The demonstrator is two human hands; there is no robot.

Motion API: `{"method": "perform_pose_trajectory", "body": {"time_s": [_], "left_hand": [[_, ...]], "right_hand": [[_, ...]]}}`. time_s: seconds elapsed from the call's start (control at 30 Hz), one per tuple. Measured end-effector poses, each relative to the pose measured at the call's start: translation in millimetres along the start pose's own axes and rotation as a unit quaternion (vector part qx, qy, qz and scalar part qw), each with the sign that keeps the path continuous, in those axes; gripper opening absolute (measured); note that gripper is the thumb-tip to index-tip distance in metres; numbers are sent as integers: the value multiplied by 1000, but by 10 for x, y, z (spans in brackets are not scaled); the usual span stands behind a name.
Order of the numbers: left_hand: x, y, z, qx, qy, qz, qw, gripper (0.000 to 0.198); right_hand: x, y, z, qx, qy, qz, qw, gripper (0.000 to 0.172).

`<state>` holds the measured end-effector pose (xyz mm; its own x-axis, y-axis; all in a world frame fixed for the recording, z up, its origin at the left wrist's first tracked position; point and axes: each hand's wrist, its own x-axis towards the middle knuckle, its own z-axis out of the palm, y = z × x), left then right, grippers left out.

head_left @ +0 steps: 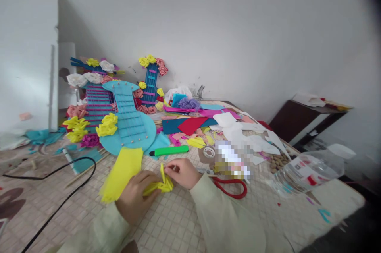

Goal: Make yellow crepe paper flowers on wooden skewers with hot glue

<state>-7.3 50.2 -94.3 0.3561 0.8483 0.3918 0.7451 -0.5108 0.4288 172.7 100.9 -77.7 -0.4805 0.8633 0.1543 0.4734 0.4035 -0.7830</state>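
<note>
Both hands meet over a small folded piece of yellow felt [162, 184] near the table's front. My left hand [135, 199] is closed around its lower left side, fingers curled over the strip. My right hand [183, 172] pinches its upper end between thumb and fingertips. A larger sheet of yellow felt [122, 173] lies just left of the hands, partly under my left hand. Both forearms wear pale cream sleeves.
A green highlighter [169, 151] lies behind the hands, red-handled scissors [230, 187] to the right. A teal guitar-shaped craft [129, 120] with yellow felt flowers [106, 125], felt scraps, a clear plastic bottle [306, 169] and a black cable [59, 205] sit on the checked tablecloth [172, 225].
</note>
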Motion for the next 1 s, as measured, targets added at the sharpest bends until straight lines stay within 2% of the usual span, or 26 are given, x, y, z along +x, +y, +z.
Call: {"method": "perform_pose_trajectory", "body": {"time_s": [0.1, 0.23, 0.33, 0.4, 0.53, 0.63, 0.77, 0.9, 1.0], "left_hand": [[-55, -50, -6, -12, 45, 37, 998, 20], [-118, -67, -24, -16, 99, 35, 994, 19], [-138, -40, -71, -19, 116, 12, 993, 29], [-137, -15, -117, -32, 126, -2, 992, 37], [-116, 56, -214, -83, 152, 35, 984, 24], [-111, 117, -265, -121, 157, 42, 979, 15], [-126, 153, -311, -138, 145, -9, 980, 7], [-129, 156, -344, -159, 120, -60, 978, 8], [-128, 170, -345, -166, 124, -66, 976, 8]], "right_hand": [[-13, -33, -11, 42, -34, -8, 999, 22], [-42, -71, 15, 94, -54, -7, 994, 30], [-83, -151, 56, 122, -32, -18, 992, 32], [-116, -223, 85, 133, -9, -49, 990, 29], [-162, -326, 139, 130, 38, -119, 984, 21], [-170, -338, 160, 138, 55, -143, 979, 18], [-179, -331, 148, 166, 37, -145, 975, 17], [-198, -348, 138, 189, 4, -117, 975, 16], [-208, -372, 149, 183, 38, -136, 973, 18]]}}
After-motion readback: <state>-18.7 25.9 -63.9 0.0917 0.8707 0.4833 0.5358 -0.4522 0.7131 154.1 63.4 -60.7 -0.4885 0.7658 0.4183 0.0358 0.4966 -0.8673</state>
